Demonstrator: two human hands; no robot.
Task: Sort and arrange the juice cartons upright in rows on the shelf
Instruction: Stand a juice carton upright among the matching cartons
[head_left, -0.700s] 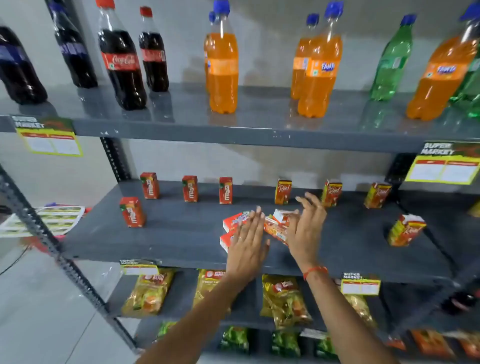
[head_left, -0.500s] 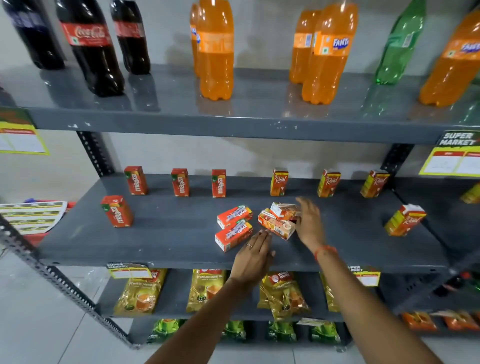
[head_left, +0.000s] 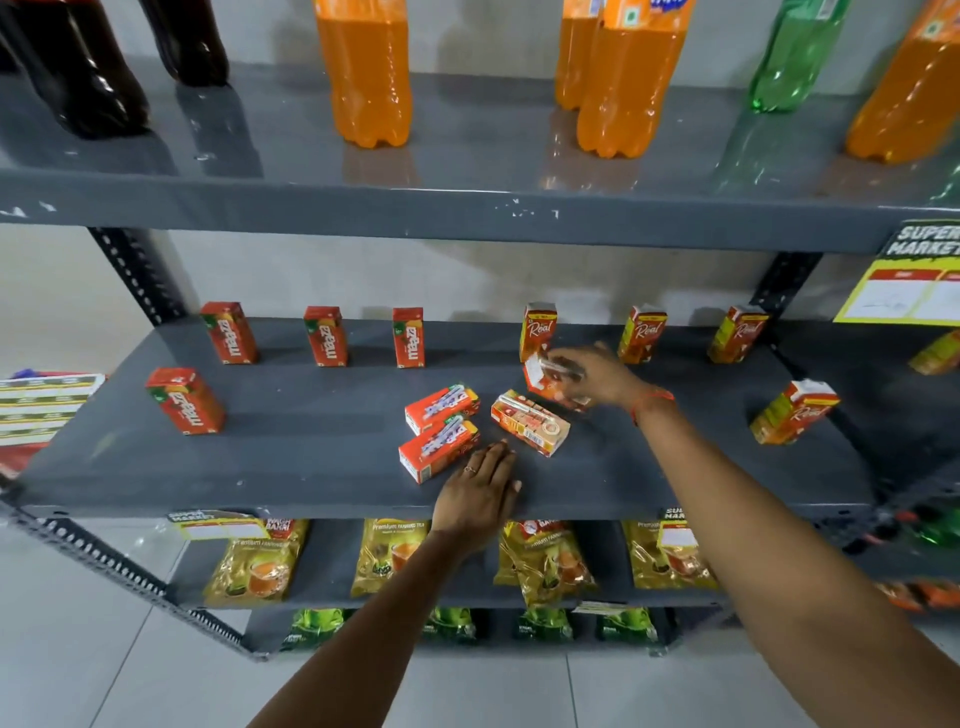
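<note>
You are standing in a small shop, facing a grey metal shelf rack (head_left: 467, 218) with perforated uprights. Yellow "Super Market" price tags (head_left: 906, 283) are hanging off the shelf edges, and stock is sitting grouped by kind: soft drink bottles (head_left: 369, 78) on the top level, small juice cartons (head_left: 325, 335) on the middle one, gold tea packets (head_left: 387, 556) below and green packets (head_left: 543, 623) lower still. The floor underneath is showing pale tiles (head_left: 78, 649).
</note>
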